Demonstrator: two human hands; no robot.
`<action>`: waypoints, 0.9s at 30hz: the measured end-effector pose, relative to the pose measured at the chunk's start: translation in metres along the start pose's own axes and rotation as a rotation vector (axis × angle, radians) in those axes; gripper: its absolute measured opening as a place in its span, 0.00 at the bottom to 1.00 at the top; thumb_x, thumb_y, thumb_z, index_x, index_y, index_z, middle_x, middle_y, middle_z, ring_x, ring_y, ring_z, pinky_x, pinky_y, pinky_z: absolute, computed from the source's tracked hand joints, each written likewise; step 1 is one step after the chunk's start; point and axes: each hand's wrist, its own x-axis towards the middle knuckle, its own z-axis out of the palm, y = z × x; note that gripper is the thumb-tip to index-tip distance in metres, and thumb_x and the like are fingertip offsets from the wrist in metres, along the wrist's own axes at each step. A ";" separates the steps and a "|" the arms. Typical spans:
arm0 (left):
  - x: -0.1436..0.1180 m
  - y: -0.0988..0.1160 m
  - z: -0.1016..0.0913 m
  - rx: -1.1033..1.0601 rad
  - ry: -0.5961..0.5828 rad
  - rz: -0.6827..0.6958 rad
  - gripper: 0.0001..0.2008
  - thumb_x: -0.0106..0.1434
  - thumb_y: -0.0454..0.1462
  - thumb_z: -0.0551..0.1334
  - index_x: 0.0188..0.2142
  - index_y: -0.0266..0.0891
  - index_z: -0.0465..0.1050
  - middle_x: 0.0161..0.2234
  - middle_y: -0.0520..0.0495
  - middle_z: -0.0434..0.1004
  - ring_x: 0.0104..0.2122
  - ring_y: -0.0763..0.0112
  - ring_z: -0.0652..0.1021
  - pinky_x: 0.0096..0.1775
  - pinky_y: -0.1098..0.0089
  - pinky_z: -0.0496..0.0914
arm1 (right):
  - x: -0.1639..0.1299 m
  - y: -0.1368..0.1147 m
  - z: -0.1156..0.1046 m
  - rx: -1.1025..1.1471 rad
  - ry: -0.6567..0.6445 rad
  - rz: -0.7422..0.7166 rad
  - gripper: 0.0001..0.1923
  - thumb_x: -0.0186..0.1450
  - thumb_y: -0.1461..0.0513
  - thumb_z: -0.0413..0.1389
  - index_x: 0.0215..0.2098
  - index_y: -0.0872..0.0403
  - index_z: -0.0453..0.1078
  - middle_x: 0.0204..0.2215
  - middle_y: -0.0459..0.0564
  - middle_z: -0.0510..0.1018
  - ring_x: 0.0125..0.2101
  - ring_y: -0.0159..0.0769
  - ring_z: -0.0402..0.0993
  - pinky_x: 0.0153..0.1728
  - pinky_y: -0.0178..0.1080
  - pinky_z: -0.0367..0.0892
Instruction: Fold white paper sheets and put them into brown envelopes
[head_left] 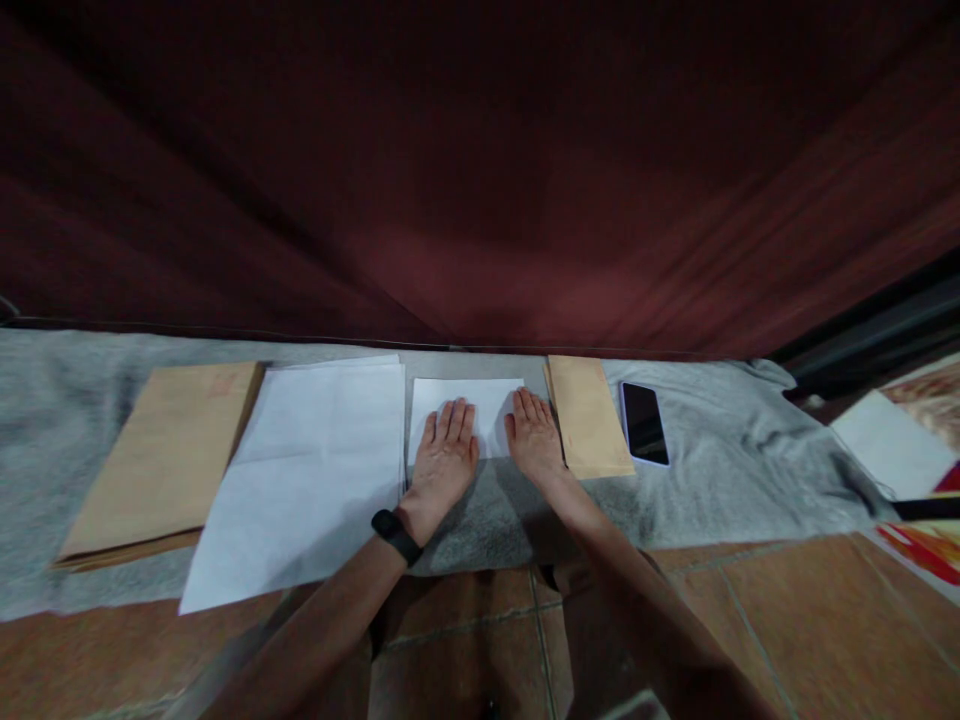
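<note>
Head view shows the left hand (444, 450) and right hand (534, 435) pressing flat, fingers spread, gripping nothing, on folded white paper (480, 405) lying on grey cloth (712, 470); press evenly along the crease.

Head view, forward and downward

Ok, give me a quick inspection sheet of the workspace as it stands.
Surface: grey cloth spread over a tiled floor.
Job's things: folded white paper under both hands.
Clutter: white sheets, large envelope, small envelope, phone.
Hands: left hand and right hand flat, palms down on the paper; black band on left wrist.
Cables: nothing seen.
Surroundings: dark red curtain behind; printed papers at right.
</note>
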 end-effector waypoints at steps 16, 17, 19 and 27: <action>0.021 0.001 -0.003 -0.079 0.049 -0.039 0.28 0.73 0.38 0.44 0.68 0.30 0.62 0.69 0.36 0.63 0.68 0.54 0.64 0.67 0.52 0.58 | 0.004 -0.028 0.000 0.135 -0.117 -0.184 0.27 0.76 0.63 0.43 0.71 0.61 0.59 0.72 0.56 0.58 0.71 0.43 0.52 0.71 0.48 0.50; 0.022 0.001 -0.001 -0.098 0.056 -0.028 0.29 0.73 0.38 0.43 0.68 0.30 0.60 0.69 0.36 0.62 0.69 0.55 0.62 0.68 0.52 0.57 | 0.004 -0.028 0.000 0.126 -0.121 -0.189 0.27 0.75 0.64 0.43 0.71 0.60 0.59 0.72 0.55 0.57 0.71 0.43 0.52 0.71 0.48 0.49; 0.025 0.000 0.003 -0.128 0.065 -0.003 0.29 0.74 0.39 0.42 0.70 0.30 0.58 0.70 0.37 0.61 0.71 0.57 0.59 0.69 0.52 0.54 | 0.003 -0.029 0.001 0.107 -0.129 -0.190 0.28 0.75 0.64 0.43 0.72 0.60 0.57 0.72 0.54 0.57 0.71 0.42 0.52 0.71 0.48 0.49; 0.038 -0.001 0.009 -0.090 0.019 -0.054 0.33 0.75 0.47 0.40 0.69 0.26 0.58 0.70 0.33 0.59 0.72 0.53 0.56 0.70 0.50 0.51 | 0.001 -0.035 0.004 0.053 -0.100 -0.172 0.28 0.76 0.64 0.43 0.72 0.58 0.56 0.72 0.54 0.58 0.71 0.42 0.53 0.71 0.48 0.48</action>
